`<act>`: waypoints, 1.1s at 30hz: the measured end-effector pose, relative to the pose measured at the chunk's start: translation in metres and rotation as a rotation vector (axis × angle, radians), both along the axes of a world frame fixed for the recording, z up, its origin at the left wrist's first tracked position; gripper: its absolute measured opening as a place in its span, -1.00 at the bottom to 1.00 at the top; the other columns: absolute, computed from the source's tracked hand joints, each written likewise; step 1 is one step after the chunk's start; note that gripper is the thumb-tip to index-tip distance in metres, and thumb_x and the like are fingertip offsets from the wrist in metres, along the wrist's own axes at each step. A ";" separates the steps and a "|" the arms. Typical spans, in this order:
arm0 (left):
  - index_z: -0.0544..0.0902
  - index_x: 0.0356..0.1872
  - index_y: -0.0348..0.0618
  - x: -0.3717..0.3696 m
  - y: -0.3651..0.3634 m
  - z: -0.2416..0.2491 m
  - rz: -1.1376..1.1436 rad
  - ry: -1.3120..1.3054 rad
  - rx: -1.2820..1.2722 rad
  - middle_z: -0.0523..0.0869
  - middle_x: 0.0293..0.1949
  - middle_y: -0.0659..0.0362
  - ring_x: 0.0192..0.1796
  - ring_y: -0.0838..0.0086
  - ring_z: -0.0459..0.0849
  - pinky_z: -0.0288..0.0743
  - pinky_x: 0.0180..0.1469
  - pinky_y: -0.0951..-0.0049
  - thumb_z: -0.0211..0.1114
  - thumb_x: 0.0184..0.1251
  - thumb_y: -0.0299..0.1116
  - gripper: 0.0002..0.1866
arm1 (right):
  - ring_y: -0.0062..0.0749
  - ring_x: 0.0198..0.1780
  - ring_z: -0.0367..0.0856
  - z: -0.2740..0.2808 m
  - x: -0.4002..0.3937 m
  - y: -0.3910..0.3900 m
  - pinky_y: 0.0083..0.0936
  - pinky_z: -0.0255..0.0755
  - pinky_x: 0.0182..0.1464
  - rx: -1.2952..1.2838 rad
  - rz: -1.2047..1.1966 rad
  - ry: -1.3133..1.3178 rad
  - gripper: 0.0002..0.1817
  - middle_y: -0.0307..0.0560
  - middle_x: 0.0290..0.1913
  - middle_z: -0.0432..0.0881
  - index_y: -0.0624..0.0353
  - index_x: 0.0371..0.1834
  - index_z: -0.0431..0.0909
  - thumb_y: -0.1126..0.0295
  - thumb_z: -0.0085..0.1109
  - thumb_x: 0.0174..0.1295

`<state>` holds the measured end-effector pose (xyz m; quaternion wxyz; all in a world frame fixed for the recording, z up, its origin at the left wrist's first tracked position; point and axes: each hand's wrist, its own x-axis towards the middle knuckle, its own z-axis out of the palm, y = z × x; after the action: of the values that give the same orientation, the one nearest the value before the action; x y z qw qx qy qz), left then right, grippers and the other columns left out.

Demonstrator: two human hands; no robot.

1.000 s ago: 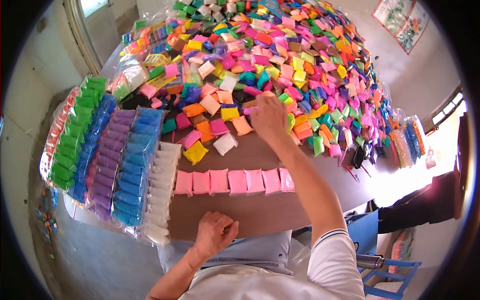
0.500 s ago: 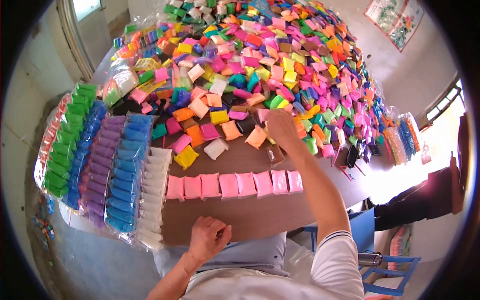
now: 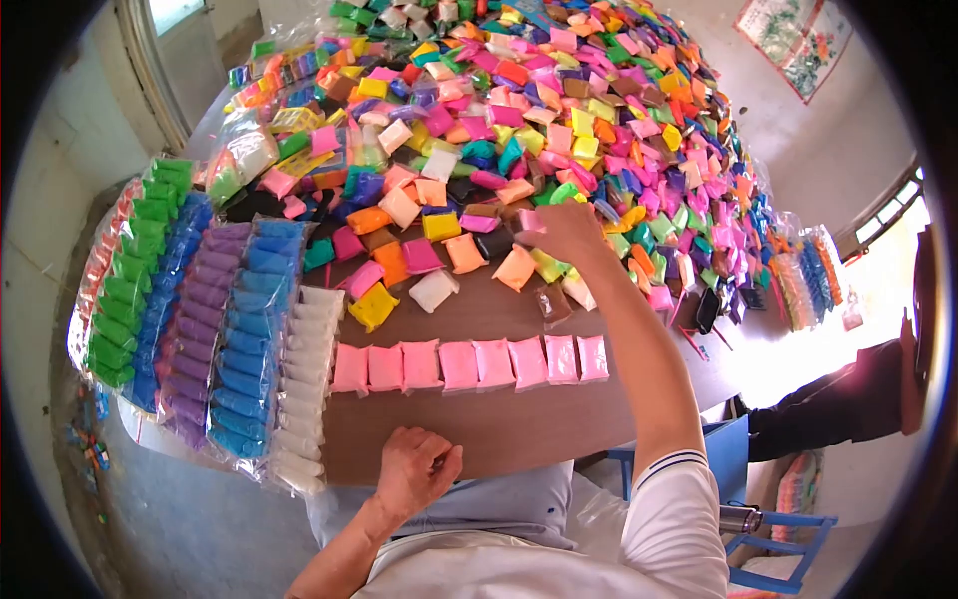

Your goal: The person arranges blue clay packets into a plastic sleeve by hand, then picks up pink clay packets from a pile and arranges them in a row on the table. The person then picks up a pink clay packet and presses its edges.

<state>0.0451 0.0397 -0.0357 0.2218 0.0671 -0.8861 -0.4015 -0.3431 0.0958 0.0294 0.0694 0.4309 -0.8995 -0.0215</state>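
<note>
My right hand (image 3: 571, 236) reaches to the front of a big heap of small wrapped packets (image 3: 559, 120) in many colours. Its fingers are closed on a light pink packet (image 3: 530, 221), partly covered by the hand. Nearer to me, a row of pink packets (image 3: 493, 364) lies side by side across the brown table. My left hand (image 3: 419, 467) hangs at the table's front edge, fingers curled in, with nothing visible in them. Loose packets around the right hand include an orange packet (image 3: 515, 269), a white packet (image 3: 434, 291) and a brown packet (image 3: 553, 305).
Long clear bags of packets in green (image 3: 140, 260), purple (image 3: 205, 334), blue (image 3: 249, 344) and white (image 3: 304, 389) stand along the table's left side. More bagged packets (image 3: 806, 275) are at the right end. A blue stool (image 3: 783, 549) and a person's dark-clothed leg (image 3: 823, 399) are beyond the right edge.
My right hand has moved slightly up and away over the heap, and a whitish packet beneath the wrist has come into view. My left hand stays nearly still. The view has shifted slightly.
</note>
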 end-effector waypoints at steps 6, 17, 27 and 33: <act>0.56 -0.56 -0.07 0.000 0.000 0.002 0.029 0.014 0.008 0.57 -0.63 0.21 -0.50 0.24 0.55 0.36 -0.33 0.20 0.43 0.13 -0.45 -0.81 | -0.03 -0.14 0.75 -0.021 -0.017 -0.026 -0.07 0.57 -0.07 0.159 0.009 0.092 -0.74 0.09 -0.27 0.77 0.10 -0.26 0.72 0.15 0.26 0.23; 0.61 -0.44 -0.22 0.007 -0.007 0.002 0.023 -0.093 0.732 0.49 -0.57 0.25 -0.45 0.57 0.43 0.34 -0.36 0.51 0.11 0.62 -0.21 -0.61 | -0.32 0.03 0.72 0.003 0.055 0.056 -0.39 0.62 0.14 -1.279 0.119 -1.449 -0.73 -0.04 0.06 0.69 0.29 0.15 0.55 0.45 0.18 0.45; 0.61 -0.10 -0.24 -0.012 -0.022 0.002 -0.010 -0.143 0.673 0.54 -0.36 0.29 -0.27 0.63 0.44 0.38 -0.22 0.56 0.10 0.62 0.00 -0.57 | -0.40 -0.07 0.75 -0.043 0.238 0.085 -0.44 0.65 0.04 -1.235 -0.112 -1.760 -0.78 -0.09 -0.02 0.72 0.25 0.06 0.53 0.44 0.23 0.42; 0.60 -0.06 -0.26 -0.008 -0.012 -0.008 0.014 -0.045 0.832 0.56 -0.33 0.30 -0.23 0.65 0.46 0.42 -0.18 0.58 0.22 0.57 -0.14 -0.68 | -0.48 -0.10 0.72 -0.065 0.316 0.073 -0.54 0.62 -0.01 -1.238 -0.306 -1.491 -0.71 -0.04 -0.07 0.72 0.29 0.08 0.44 0.42 0.26 0.42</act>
<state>0.0374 0.0281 -0.0438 0.1591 0.1655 -0.6526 -0.7221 -0.0271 0.1684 -0.0358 -0.3064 0.1001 -0.6112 0.7228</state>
